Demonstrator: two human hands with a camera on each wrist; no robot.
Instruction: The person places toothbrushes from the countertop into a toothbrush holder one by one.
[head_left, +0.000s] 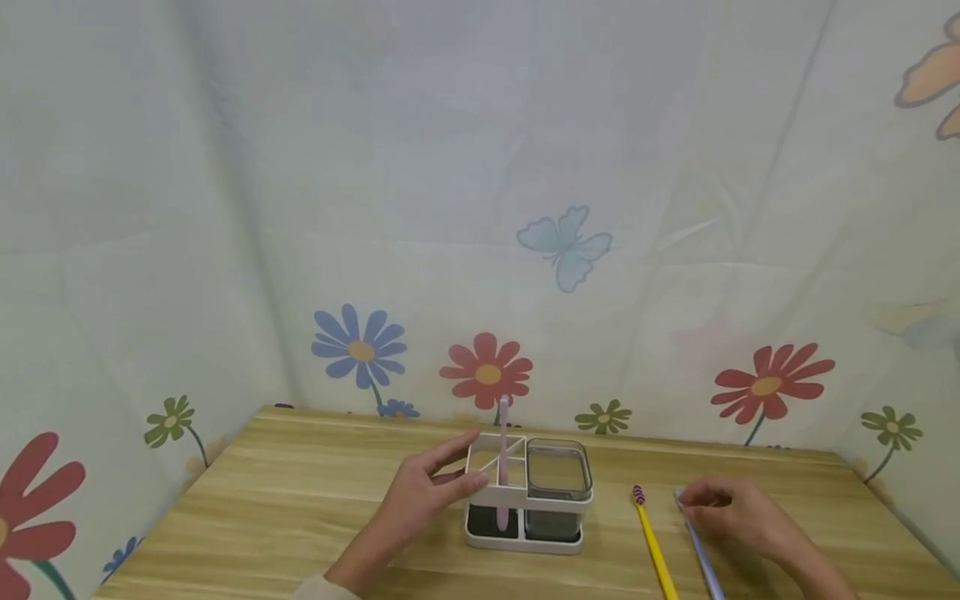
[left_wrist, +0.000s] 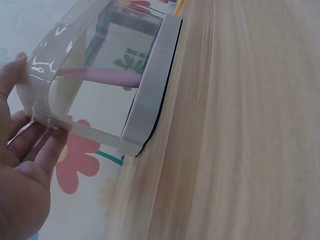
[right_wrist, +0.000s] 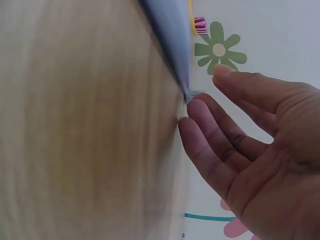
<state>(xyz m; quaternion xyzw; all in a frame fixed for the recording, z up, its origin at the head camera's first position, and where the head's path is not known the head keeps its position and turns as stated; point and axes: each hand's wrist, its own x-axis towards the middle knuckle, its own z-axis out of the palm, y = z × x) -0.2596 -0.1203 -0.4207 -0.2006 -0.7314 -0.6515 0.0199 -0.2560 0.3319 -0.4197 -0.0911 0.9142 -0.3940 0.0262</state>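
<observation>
While one white flower-printed cloth backdrop rises behind one light wood-grain table, you've got one white two-tier holder upright near the middle, your left hand gripping a corner of its upper tier between thumb and fingers. Over on the table's right side, your right hand is at the far end of a slim blue toothbrush, a narrow gap between thumb and fingertips; whether they touch it, I can't tell. This looks like the pick-up step, and the next move calls for bringing your thumb down onto that brush, holder kept steady. Counting up: one square see-through grey cup, seated in the holder; three toothbrushes, the blue one, a yellow, purple-headed toothbrush lying just beside it, and a slim pink toothbrush, upright in the holder's divided side, exact slot unclear.
</observation>
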